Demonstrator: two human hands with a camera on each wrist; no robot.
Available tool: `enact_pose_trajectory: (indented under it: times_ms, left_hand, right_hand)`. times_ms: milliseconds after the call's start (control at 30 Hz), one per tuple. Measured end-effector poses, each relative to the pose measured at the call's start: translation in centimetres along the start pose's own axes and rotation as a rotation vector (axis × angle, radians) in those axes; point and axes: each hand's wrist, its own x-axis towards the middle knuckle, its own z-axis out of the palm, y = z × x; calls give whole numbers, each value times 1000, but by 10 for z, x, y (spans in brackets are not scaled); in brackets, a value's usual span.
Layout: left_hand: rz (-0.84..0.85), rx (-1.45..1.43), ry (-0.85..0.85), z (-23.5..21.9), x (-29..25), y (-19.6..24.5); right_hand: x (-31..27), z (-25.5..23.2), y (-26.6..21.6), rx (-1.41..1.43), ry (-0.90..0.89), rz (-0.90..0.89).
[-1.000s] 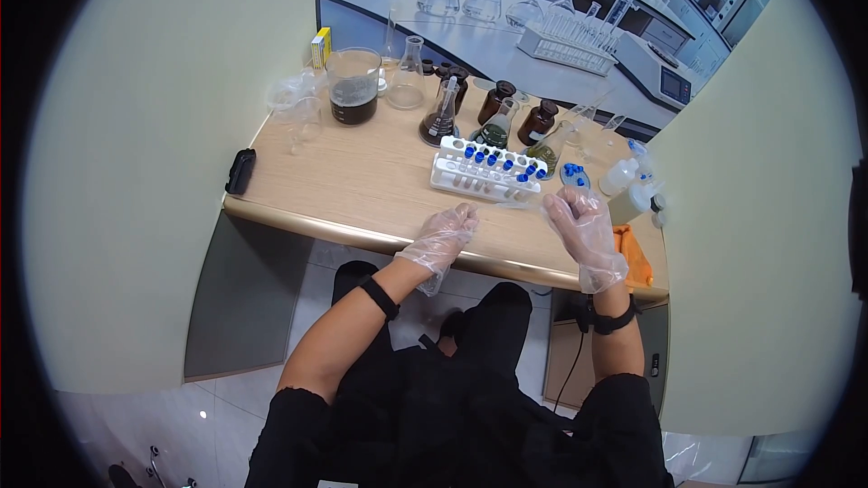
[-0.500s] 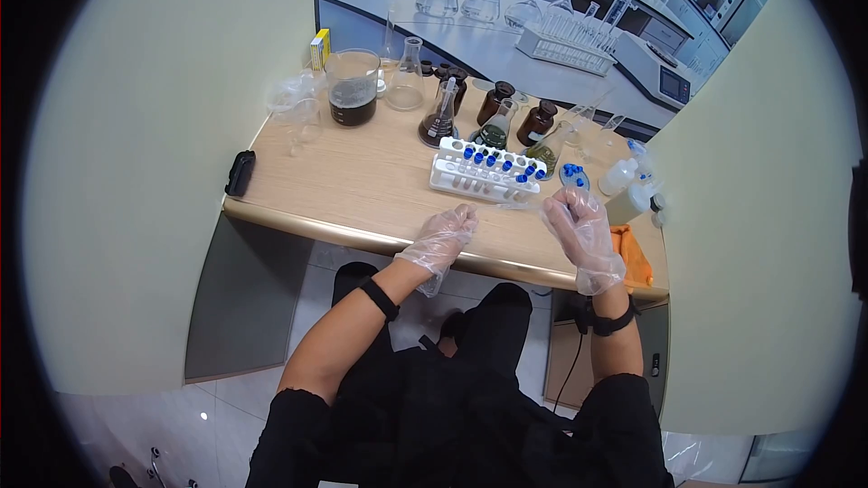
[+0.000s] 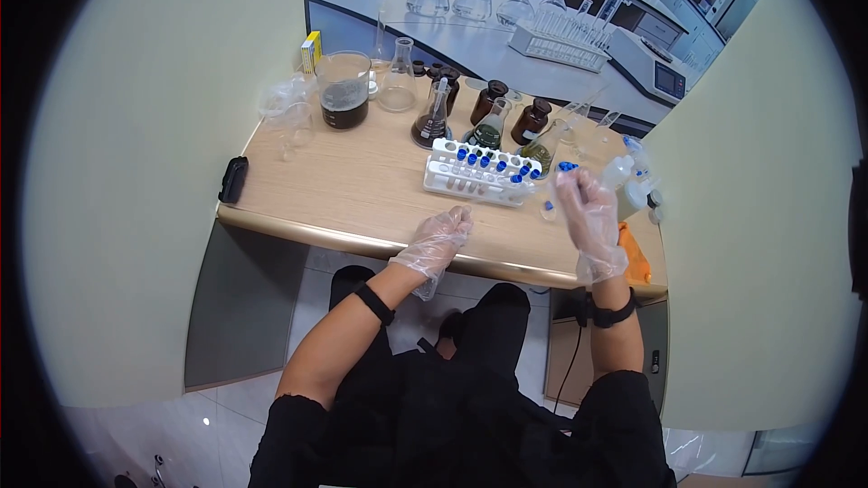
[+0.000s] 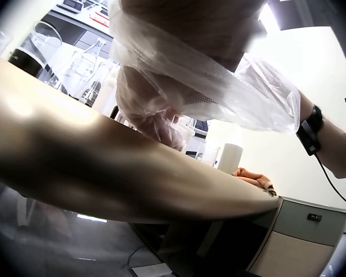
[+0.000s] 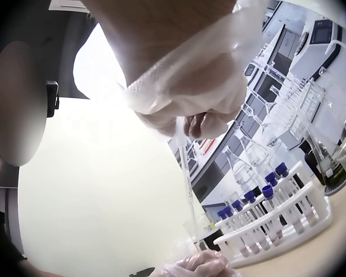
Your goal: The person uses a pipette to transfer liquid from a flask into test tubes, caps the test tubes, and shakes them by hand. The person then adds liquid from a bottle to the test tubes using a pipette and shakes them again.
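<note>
My gloved left hand (image 3: 436,242) is near the table's front edge, fingertips together. In the right wrist view, a faint clear tube (image 5: 191,229) rises from the curled fingers of that hand (image 5: 199,265). My gloved right hand (image 3: 592,217) is raised to the right; its curled fingers grip a clear dropper (image 5: 187,173) that points down above the left hand. Left of the right hand stands a white rack (image 3: 477,183) with several blue-capped tubes (image 5: 268,193). A small blue cap (image 3: 549,205) lies beside the right hand.
Behind the rack are flasks of dark liquid (image 3: 429,129) and brown bottles (image 3: 530,122). A beaker (image 3: 344,104) stands at the back left, a black object (image 3: 233,180) at the left edge. White bottles (image 3: 636,194) and an orange cloth (image 3: 636,255) are on the right.
My right hand has risen a little and turned, uncovering the small blue cap beside it. The left hand has hardly moved. The head view has shifted slightly.
</note>
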Motion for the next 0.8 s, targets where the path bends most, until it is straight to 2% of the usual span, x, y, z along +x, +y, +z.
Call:
enact_pose_trajectory:
  times_ms: [67,100,167,200,267,400,467,500,567,733,800]
  left_hand:
    - [-5,-12,-15,-1,0,1]
    - [-9,-23,-28,-1,0,1]
    - [8,-12,-16,0,0,-2]
    - [25,-1,-1,1,1,-3]
    - [20,7,-6,0,2,-1]
    - [-12,-13,-9,0,0,0]
    - [5,-7,-11,0,-1,1]
    - [21,-4,-15,-1,-1,1]
    - [33,42,-8,-2,-2,6]
    - [64,116,15,-5,-4,11]
    - [43,185,-9,-7,-2,13]
  right_hand:
    - [18,-7,2,13,190,-121]
    - [28,-12,-1,12,191,-120]
    - [53,-26,-11,-319,374,-89]
    - [69,-31,-6,-320,376,-88]
    - [107,-42,13,-574,486,-264]
    - [184,-45,65,-787,470,-249]
    - [210,-37,83,-753,312,-202]
    - [217,-32,89,-753,312,-202]
    - [227,-17,90,-831,129,-99]
    - [253,8,111,-977,-60,-53]
    - [258,14,110,-1005,-160,28]
